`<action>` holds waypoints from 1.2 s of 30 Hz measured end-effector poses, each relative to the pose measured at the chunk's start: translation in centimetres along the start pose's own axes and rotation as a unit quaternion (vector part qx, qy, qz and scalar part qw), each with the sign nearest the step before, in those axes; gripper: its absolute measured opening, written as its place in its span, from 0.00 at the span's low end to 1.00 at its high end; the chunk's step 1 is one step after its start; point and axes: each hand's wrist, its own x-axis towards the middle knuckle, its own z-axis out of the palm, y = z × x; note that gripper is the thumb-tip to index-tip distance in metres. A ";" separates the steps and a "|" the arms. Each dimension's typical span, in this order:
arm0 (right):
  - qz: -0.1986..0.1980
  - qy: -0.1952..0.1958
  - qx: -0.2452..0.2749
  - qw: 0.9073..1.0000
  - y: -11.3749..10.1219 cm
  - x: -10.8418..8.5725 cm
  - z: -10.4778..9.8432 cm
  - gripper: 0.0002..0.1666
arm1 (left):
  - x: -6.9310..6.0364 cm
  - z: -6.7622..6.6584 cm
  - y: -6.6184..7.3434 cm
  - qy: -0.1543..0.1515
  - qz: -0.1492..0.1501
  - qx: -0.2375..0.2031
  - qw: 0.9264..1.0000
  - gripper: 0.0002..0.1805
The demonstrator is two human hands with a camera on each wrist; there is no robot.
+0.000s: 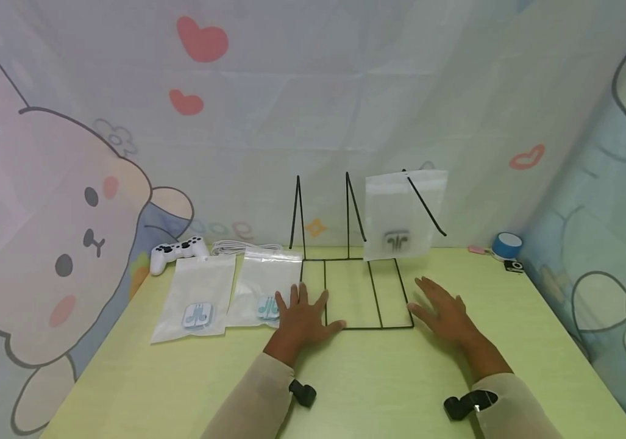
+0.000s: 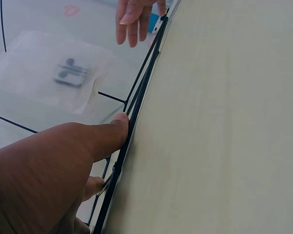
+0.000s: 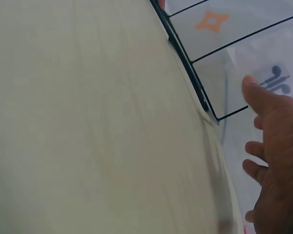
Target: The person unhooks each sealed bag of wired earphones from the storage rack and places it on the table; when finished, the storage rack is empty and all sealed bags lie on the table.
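A black wire rack [image 1: 381, 292] with upright prongs stands on the table. From its right prong hangs a translucent bag [image 1: 405, 213] with dark earphones in it. My left hand [image 1: 302, 320] lies with spread fingers over the rack's left front part, its thumb touching the front bar in the left wrist view. Near the rack's right front corner hovers my right hand [image 1: 447, 314], fingers apart, holding nothing. Left of the rack lie two flat bags [image 1: 205, 280] [image 1: 269, 274] with earphones in cases; my left fingertips are beside the nearer one.
At the table's back left are a white game controller [image 1: 178, 250] and a coiled white cable [image 1: 241, 246]. The back right holds a blue tape roll [image 1: 507, 245], a pink item [image 1: 476, 250] and a small black item [image 1: 513, 266]. A patterned cloth [image 1: 313, 110] hangs behind.
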 end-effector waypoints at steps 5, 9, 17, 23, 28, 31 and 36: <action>-0.025 0.065 0.054 0.996 0.4 0.9 -0.4 0.37 | 0.2 0.2 -0.1 -0.002 0.000 0.006 1.000 0.51; -0.043 0.130 0.087 0.987 0.5 1.4 -0.7 0.31 | 0.1 0.1 -0.1 -0.004 -0.003 0.004 1.000 0.51; 0.004 0.148 0.117 0.982 0.5 3.1 -2.7 0.26 | -0.1 0.0 0.0 -0.003 -0.001 0.002 1.000 0.51; 0.068 0.107 0.148 0.981 0.4 4.5 -5.0 0.29 | -0.1 -0.1 0.1 0.002 0.000 0.003 1.000 0.51; 0.063 0.106 0.145 0.982 0.0 5.5 -6.4 0.28 | -0.1 -0.2 0.3 0.003 0.005 0.000 1.000 0.50; 0.047 0.115 0.144 0.982 -0.5 6.1 -7.1 0.28 | -0.1 -0.1 0.3 0.003 0.006 -0.003 1.000 0.50; 0.028 0.128 0.147 0.980 -1.2 7.2 -7.4 0.28 | 0.0 0.0 0.2 -0.002 -0.002 0.003 1.000 0.50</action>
